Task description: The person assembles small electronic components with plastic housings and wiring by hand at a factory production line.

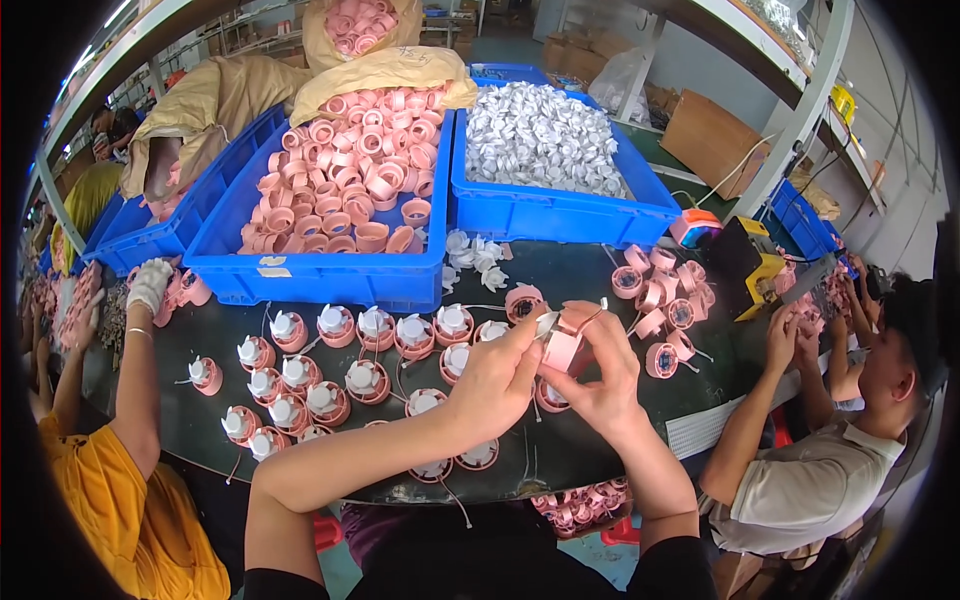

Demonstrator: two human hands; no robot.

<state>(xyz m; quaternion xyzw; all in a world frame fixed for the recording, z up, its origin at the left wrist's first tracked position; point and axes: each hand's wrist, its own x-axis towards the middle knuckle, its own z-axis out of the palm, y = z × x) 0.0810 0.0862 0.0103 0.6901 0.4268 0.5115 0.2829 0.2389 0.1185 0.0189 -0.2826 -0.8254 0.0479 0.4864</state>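
Above the middle of the table, my right hand [606, 385] is closed round a pink ring-shaped housing [562, 350]. My left hand [492, 388] pinches a small white bladed piece [545, 322] at the left edge of that housing; how far the piece sits inside it is hidden. A thin wire shows by my right fingers. Left of my hands stand several pink housings with white fan wheels [367, 380] in them, some with wires trailing. To the right lies a heap of pink housings [660, 290] without white wheels. Behind my fingers is another pink housing [522, 300].
A blue bin [330, 290] of pink rings and a blue bin [570, 222] of white fan wheels stand at the back. Loose white wheels [478, 258] lie before them. A yellow-black device [752, 268] is at right. Co-workers sit on both sides; one wears a white glove [150, 284].
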